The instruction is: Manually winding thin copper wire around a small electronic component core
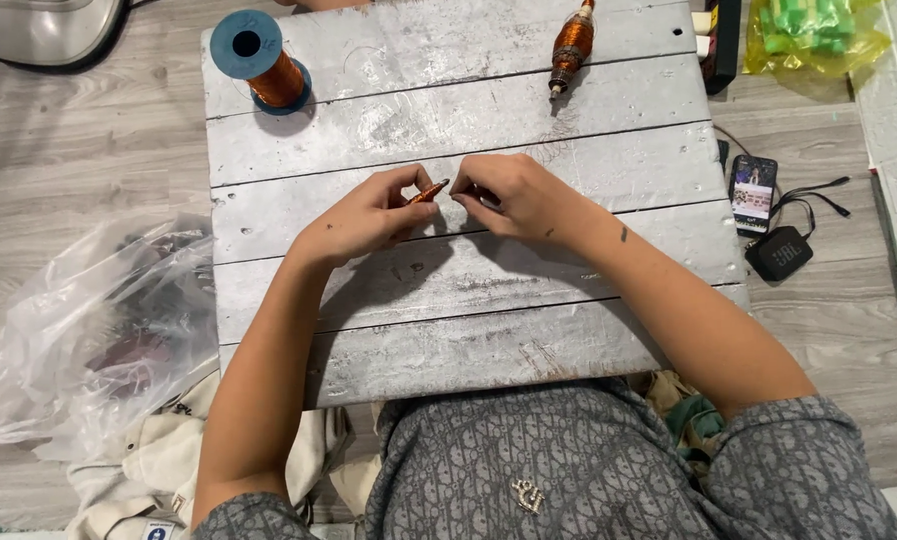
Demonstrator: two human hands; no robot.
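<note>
Grey wood floor lay all around, and a clear plastic bag (89, 330) sat on it at about 8 o'clock. On the floor stood a low surface (489, 340) made of grey painted boards.

At 11 o'clock on the surface stood a blue spool (261, 60) with shiny copper wire on it. It looked still quite full, so I think lots of wire was left to use.

Near the middle, the left hand (369, 215) pinched a small copper coil (429, 191) with its fingers closed tight on it. The little coil was long and thin. Its long way ran slanted, with the near end at 8 o'clock in the left hand and the tip pointing up to 2 o'clock, toward the right hand (514, 195). The right fingers were closed too, just beside the tip, maybe on a thin wire, but I could not see it.

At 1 o'clock lay a bigger wound copper coil (572, 45), which looked done. At 3 o'clock, off the surface, a phone (754, 192) and a small black speaker (781, 253) lay on the floor.
</note>
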